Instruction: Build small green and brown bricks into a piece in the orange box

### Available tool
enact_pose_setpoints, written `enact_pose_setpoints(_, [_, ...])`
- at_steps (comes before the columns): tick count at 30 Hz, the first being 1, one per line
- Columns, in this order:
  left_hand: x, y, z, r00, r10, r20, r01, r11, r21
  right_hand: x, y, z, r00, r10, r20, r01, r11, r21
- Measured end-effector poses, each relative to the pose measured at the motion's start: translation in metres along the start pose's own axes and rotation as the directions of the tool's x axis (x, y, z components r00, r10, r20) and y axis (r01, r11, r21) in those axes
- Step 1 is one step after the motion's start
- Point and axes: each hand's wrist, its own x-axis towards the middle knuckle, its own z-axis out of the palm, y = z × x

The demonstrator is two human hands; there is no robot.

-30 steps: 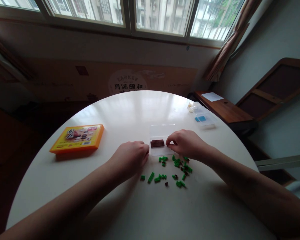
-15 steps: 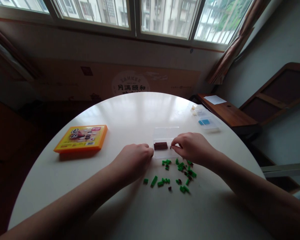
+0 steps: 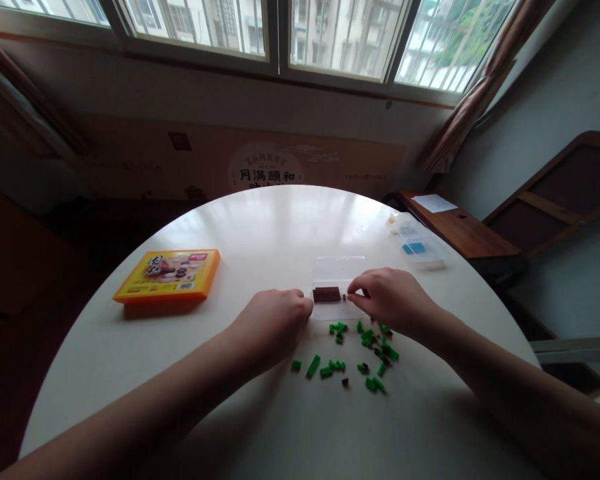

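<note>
A clear plastic box (image 3: 325, 312) lies on the table with its lid (image 3: 337, 268) folded back. Inside, rows of small brown bricks (image 3: 327, 294) are packed together at the left. My left hand (image 3: 285, 317) is closed at the box's left edge, its fingertips partly hidden. My right hand (image 3: 393, 292) reaches over the box's right side, thumb and finger pinched at a single small brown brick (image 3: 345, 297), which stands just apart from the packed rows. Below the box lie loose green bricks (image 3: 313, 365) and a few brown ones (image 3: 345, 382).
An orange and yellow game box (image 3: 166, 275) rests at the left of the round white table (image 3: 260, 227). At the far right edge are more clear boxes (image 3: 429, 257), one holding blue pieces (image 3: 413, 248). A wooden desk (image 3: 473, 233) with a paper stands beyond.
The view has shifted slightly, moving everything a little to the right. The single brown brick is slightly closer to the packed rows, with my right fingertips still beside it.
</note>
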Motion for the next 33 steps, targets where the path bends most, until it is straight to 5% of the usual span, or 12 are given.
enact_pose_setpoints(33, [0.001,-0.001,0.002,1.000,-0.011,0.014,0.010,1.000,0.015,0.004,0.002,0.012,1.000,0.016,-0.012,-0.017,0.999,-0.032])
